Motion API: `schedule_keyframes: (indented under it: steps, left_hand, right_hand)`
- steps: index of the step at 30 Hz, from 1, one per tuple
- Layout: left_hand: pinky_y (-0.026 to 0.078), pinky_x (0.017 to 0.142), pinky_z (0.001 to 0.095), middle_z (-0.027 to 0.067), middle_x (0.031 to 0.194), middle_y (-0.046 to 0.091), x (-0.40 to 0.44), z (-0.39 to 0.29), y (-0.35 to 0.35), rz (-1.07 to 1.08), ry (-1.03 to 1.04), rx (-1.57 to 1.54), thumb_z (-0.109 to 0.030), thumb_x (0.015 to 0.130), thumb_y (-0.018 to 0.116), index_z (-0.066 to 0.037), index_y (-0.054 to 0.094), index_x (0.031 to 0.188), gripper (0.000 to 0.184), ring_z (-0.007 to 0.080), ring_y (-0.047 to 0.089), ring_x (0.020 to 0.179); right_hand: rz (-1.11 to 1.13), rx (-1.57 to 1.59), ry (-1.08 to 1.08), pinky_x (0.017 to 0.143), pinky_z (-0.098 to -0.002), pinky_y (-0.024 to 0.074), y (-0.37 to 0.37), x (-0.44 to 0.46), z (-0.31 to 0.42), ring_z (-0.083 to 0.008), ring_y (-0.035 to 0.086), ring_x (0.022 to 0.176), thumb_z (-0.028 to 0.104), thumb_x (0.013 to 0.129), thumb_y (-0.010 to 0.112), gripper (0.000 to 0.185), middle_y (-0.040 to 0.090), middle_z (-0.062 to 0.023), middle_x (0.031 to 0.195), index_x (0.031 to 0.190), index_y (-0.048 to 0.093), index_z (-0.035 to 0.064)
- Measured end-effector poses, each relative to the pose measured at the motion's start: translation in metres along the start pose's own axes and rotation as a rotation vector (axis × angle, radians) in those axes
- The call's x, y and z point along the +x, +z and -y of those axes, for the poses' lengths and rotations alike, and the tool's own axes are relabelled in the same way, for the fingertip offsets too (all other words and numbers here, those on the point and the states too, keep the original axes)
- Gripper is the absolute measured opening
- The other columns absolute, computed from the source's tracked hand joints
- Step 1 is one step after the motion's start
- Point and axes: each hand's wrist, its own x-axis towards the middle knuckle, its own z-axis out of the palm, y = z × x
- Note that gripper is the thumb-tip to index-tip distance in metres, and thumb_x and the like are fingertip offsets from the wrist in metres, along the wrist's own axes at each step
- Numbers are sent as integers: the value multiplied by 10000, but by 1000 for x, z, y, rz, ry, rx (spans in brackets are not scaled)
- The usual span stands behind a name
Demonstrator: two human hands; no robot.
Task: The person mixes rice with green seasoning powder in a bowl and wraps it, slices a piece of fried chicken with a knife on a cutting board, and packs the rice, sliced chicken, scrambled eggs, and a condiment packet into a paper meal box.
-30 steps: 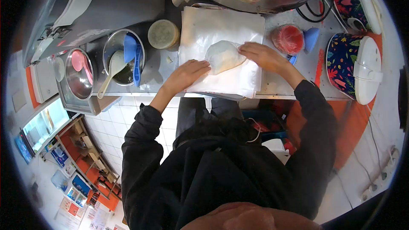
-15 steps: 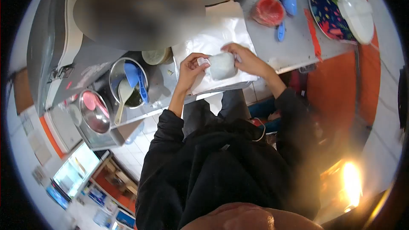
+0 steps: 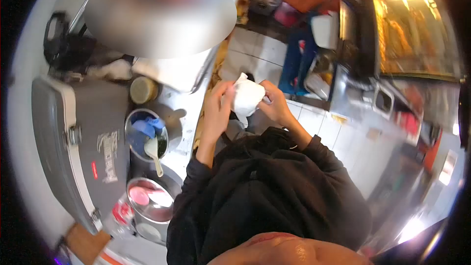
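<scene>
A white paper-wrapped bundle [image 3: 248, 96] is held up between both hands, in front of the body and above the tiled floor. My left hand [image 3: 220, 102] presses on its left side with bent fingers, slightly blurred. On the other side my right hand [image 3: 274, 100] grips the bundle's edge, fingers curled. A twisted tip of the wrapping sticks up at the top. The stack of white paper sheets [image 3: 179, 71] lies on the counter to the upper left, apart from the hands.
Left on the counter are a metal pot [image 3: 132, 140] with blue and cream utensils, a metal bowl [image 3: 162, 211] with a pink scoop, a jar [image 3: 143, 90] and a grey cooler [image 3: 98, 137]. A lit glass cabinet [image 3: 414, 34] stands upper right. A blurred oval covers the upper left.
Both hands have lifted the bundle off the paper stack and away from the counter. The view has turned toward the right, bringing the floor and lit cabinet into sight.
</scene>
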Motion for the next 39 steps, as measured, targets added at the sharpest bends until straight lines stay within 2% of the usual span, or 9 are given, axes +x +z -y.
schedule_keyframes:
  steps: [4, 7, 14, 20, 24, 27, 32, 37, 39]
  left_hand:
    - [458, 831, 305, 114, 1040, 582, -45, 20, 54, 82, 207, 157, -157, 736, 765, 10, 475, 1196, 568, 200, 573, 944]
    - [473, 823, 287, 98, 1065, 588, -52, 49, 85, 224, -150, -487, -203, 709, 790, 4, 489, 1180, 596, 175, 588, 942]
    - [474, 827, 290, 74, 1022, 600, -107, 30, 208, 987, 175, -158, -151, 565, 850, -12, 508, 1122, 668, 155, 591, 930]
    - [461, 851, 290, 76, 1080, 567, -203, 64, 373, 949, -79, -411, -140, 666, 791, -5, 506, 1139, 568, 155, 569, 973]
    - [474, 860, 308, 81, 1102, 569, -243, 68, 487, 878, -383, -549, -132, 787, 704, 7, 493, 1178, 466, 173, 581, 991]
    - [473, 871, 306, 87, 1105, 571, -258, 68, 536, 953, -390, -481, -105, 752, 731, 0, 478, 1189, 517, 175, 576, 1011]
    - [453, 893, 312, 81, 1117, 548, -245, 63, 602, 1076, 220, -171, -113, 624, 809, -23, 491, 1152, 623, 170, 550, 1033]
    - [442, 914, 322, 89, 1136, 580, -214, 37, 663, 1206, 362, 45, -53, 603, 807, -43, 513, 1126, 600, 178, 564, 1038]
    - [455, 900, 312, 102, 1108, 616, -192, 60, 686, 1169, 304, -5, -57, 621, 802, -38, 547, 1101, 544, 172, 586, 1026]
  right_hand:
    - [-318, -316, -95, 761, -271, 441, -10, -70, 48, -170, 560, 815, -23, 769, 611, 164, 572, -90, 887, 929, 591, 7]
    - [-565, -79, -123, 730, -266, 440, -15, -115, 46, -155, 556, 786, 38, 840, 596, 86, 583, -72, 886, 921, 584, 9]
    - [-917, 589, -179, 637, -190, 348, -78, -229, 35, -52, 399, 679, 261, 1013, 384, 271, 464, 24, 765, 846, 479, 71]
    - [-1171, 750, -399, 772, -280, 375, -184, -364, 40, -133, 440, 824, 326, 989, 415, 294, 486, -55, 855, 917, 487, 50]
    - [-1445, -7, -396, 856, -294, 401, -248, -427, 44, -125, 493, 919, 308, 990, 412, 303, 529, -65, 955, 989, 482, 14]
    - [-1481, 316, -337, 838, -279, 407, -292, -462, 25, -111, 492, 911, 283, 992, 414, 283, 525, -58, 964, 997, 487, 10]
    - [-1299, 910, -208, 888, -263, 403, -364, -479, 9, -127, 510, 993, 257, 983, 434, 258, 529, -64, 1054, 1057, 513, 23]
    - [-882, 888, -62, 963, -270, 352, -445, -483, -33, -139, 448, 1100, 220, 998, 404, 302, 446, -65, 1181, 1228, 420, 24]
    - [-959, 374, -109, 940, -320, 390, -482, -474, -76, -215, 481, 1071, 135, 877, 616, 380, 441, -94, 1135, 1152, 387, 5]
